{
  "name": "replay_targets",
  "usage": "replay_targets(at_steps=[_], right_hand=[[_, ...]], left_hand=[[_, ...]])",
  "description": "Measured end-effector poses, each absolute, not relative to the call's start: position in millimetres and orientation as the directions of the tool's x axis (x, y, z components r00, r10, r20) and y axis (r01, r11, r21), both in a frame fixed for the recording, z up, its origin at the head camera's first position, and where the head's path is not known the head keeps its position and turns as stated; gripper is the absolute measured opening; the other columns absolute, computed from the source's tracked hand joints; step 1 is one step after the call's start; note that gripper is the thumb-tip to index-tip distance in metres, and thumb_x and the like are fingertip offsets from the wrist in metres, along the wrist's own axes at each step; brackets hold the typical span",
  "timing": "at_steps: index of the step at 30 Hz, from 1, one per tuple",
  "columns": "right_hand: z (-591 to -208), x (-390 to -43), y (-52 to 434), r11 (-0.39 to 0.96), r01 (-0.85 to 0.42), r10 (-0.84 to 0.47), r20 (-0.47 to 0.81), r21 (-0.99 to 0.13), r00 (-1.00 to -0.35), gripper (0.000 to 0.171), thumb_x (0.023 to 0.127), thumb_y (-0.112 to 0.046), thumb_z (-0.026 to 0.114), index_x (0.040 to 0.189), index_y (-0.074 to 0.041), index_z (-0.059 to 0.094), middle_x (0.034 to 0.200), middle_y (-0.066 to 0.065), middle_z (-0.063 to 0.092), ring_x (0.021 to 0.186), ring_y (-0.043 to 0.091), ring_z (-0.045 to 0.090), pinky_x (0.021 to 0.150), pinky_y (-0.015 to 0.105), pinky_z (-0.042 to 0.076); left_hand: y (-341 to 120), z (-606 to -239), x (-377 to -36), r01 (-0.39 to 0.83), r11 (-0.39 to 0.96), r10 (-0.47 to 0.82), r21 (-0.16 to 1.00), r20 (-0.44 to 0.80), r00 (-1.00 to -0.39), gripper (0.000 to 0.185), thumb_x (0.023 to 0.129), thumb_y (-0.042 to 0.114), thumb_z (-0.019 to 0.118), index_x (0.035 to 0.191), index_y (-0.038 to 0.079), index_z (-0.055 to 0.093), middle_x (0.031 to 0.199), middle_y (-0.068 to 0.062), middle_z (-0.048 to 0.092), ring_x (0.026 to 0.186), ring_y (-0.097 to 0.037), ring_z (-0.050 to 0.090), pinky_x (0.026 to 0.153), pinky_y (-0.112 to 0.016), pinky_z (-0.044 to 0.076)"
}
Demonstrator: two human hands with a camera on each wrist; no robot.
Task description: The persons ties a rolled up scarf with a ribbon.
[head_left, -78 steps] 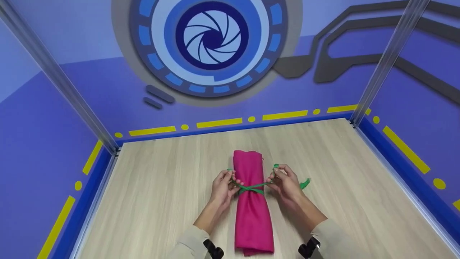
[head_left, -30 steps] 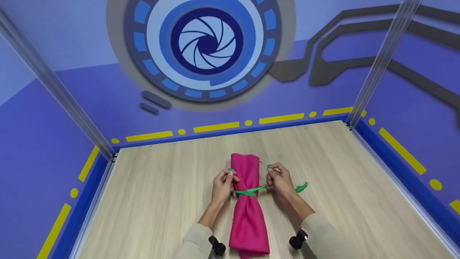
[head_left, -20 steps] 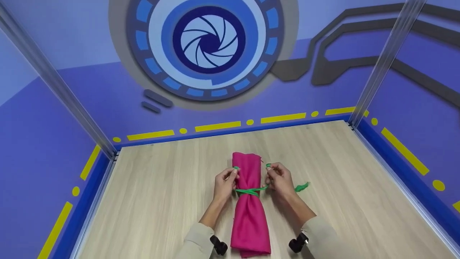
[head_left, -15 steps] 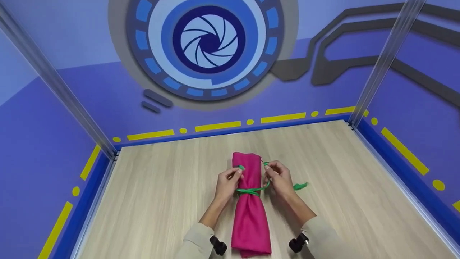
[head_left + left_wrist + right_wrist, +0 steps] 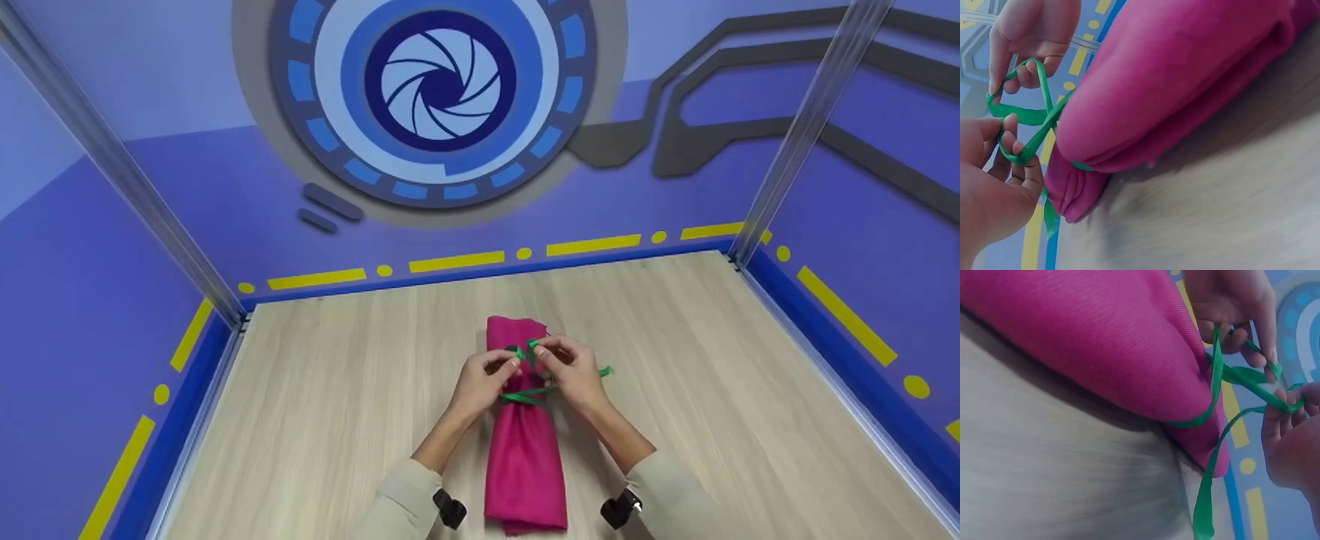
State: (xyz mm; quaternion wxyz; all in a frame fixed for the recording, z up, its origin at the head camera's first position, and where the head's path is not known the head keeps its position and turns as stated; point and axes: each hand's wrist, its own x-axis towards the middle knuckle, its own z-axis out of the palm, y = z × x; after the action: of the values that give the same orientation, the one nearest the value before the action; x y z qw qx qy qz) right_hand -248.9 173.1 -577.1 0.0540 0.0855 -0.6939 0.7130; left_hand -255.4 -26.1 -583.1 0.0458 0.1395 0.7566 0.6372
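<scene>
A rolled magenta cloth (image 5: 525,472) lies lengthwise on the table, cinched at its middle by a green ribbon (image 5: 525,396) that crosses over itself. Above the roll's far half, my left hand (image 5: 480,382) pinches one bent length of the ribbon between thumb and fingers. Close beside it, my right hand (image 5: 576,379) pinches another bent length. Both wrist views show these lengths standing up as loops, with the green strip (image 5: 1033,143) running round the left fingers. A loose ribbon tail (image 5: 1203,506) hangs past the right hand. The underside of the tie is hidden.
The pale wood table (image 5: 345,390) is enclosed by blue printed walls (image 5: 420,217) at the back and both sides. Metal posts (image 5: 810,127) stand at the far corners. Black wrist mounts (image 5: 450,510) sit on the sleeves.
Both hands have moved inward from either side of the cloth and now nearly meet above it. The pinched ribbon lengths have come close together, and the loose tail has shifted slightly left.
</scene>
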Motion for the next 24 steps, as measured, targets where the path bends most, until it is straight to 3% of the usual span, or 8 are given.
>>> replay_targets(at_steps=[8, 15, 19, 24], right_hand=[[-582.0, -244.6, 166.0, 0.042, -0.200, -0.074, 0.196, -0.979, -0.978, 0.016, 0.101, -0.010, 0.073, 0.112, 0.001, 0.077, 0.090, 0.016, 0.068, 0.068, 0.018, 0.060, 0.058, 0.025, 0.052], [-587.0, -243.2, 161.1, 0.071, -0.186, -0.084, 0.179, -0.980, -0.980, 0.018, 0.101, -0.009, 0.073, 0.115, 0.002, 0.078, 0.093, 0.018, 0.072, 0.070, 0.030, 0.064, 0.059, 0.025, 0.052], [-587.6, -242.6, 159.3, 0.055, -0.176, -0.079, 0.172, -0.983, -0.982, 0.016, 0.101, -0.006, 0.072, 0.114, 0.001, 0.077, 0.093, 0.016, 0.072, 0.069, 0.023, 0.061, 0.059, 0.024, 0.050], [-586.5, -242.0, 158.3, 0.041, -0.173, -0.086, 0.169, -0.984, -0.982, 0.010, 0.100, -0.006, 0.073, 0.109, -0.002, 0.072, 0.088, 0.013, 0.066, 0.069, 0.017, 0.056, 0.057, 0.024, 0.047]], left_hand=[[-26.9, -578.5, -256.9, 0.180, 0.198, 0.364, 0.963, 0.098, -0.926, 0.020, 0.108, 0.015, 0.063, 0.111, 0.001, 0.077, 0.101, -0.023, 0.074, 0.084, -0.030, 0.065, 0.070, -0.023, 0.050], [-27.8, -577.0, -257.2, 0.028, 0.090, 0.347, 0.996, -0.005, -0.938, 0.020, 0.107, 0.012, 0.061, 0.113, 0.000, 0.075, 0.095, -0.013, 0.070, 0.078, -0.016, 0.058, 0.067, -0.025, 0.049], [-26.8, -579.4, -255.3, -0.066, 0.000, 0.354, 0.998, -0.061, -0.933, 0.022, 0.108, 0.021, 0.062, 0.110, 0.003, 0.075, 0.095, -0.009, 0.069, 0.082, -0.017, 0.059, 0.068, -0.026, 0.048], [-23.4, -584.1, -254.2, -0.090, -0.066, 0.344, 0.994, -0.062, -0.937, 0.030, 0.106, 0.034, 0.068, 0.107, 0.005, 0.076, 0.097, -0.006, 0.070, 0.082, -0.017, 0.059, 0.068, -0.027, 0.048]])
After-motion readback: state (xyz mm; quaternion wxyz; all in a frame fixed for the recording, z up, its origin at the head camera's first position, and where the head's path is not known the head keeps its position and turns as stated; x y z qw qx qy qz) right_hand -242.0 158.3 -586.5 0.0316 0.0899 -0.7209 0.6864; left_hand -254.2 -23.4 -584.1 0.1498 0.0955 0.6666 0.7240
